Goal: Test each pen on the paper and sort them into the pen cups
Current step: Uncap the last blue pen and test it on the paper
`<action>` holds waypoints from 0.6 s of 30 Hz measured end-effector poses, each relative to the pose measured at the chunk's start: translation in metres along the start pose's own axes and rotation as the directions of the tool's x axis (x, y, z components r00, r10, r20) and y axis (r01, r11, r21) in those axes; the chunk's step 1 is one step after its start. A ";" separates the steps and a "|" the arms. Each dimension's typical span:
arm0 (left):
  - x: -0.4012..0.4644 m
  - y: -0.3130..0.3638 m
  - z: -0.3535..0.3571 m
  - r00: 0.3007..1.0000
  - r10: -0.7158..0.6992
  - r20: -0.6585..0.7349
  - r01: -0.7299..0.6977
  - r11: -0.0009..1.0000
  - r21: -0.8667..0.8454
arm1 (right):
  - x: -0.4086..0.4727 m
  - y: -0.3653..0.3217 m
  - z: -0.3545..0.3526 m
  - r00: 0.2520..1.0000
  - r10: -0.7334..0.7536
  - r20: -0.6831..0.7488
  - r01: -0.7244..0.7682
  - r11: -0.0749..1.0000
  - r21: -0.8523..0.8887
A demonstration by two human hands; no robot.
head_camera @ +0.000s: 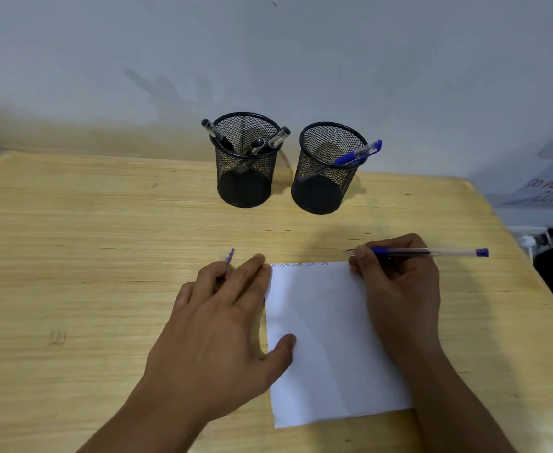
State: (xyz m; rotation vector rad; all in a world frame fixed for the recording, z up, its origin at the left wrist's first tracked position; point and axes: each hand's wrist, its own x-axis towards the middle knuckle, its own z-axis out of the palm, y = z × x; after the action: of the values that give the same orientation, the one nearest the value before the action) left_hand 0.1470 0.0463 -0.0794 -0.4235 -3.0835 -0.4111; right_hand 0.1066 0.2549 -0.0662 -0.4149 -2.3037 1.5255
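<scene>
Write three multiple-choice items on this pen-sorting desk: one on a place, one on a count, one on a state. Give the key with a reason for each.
1. Where is the capped blue pen?
A. In the right pen cup
B. In the left pen cup
C. Flat on the paper

2. How many pens stand in the left pen cup?
A. One
B. Three
C. Six

3. What is the state of the pen in the right hand?
A. Capped, lying on the desk
B. Uncapped, held with its tip past the paper's top right corner
C. Dropped in a cup

Key: 1 A, it leans on that cup's right rim. 2 B, three black-capped tops show above the rim. 3 B, the uncapped blue pen shows a bare tip, and the left hand holds a blue cap while pressing on the paper.
</scene>
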 end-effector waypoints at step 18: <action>-0.006 0.005 -0.006 0.998 0.041 -0.039 -0.043 0.998 -0.042 | -0.006 -0.018 -0.026 0.983 0.045 0.180 -0.097 0.952 0.291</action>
State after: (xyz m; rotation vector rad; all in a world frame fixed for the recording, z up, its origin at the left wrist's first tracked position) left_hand 0.1538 0.0476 -0.0722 -0.4746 -3.0282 -0.4792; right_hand 0.1223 0.2665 -0.0408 -0.2971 -2.1470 1.9788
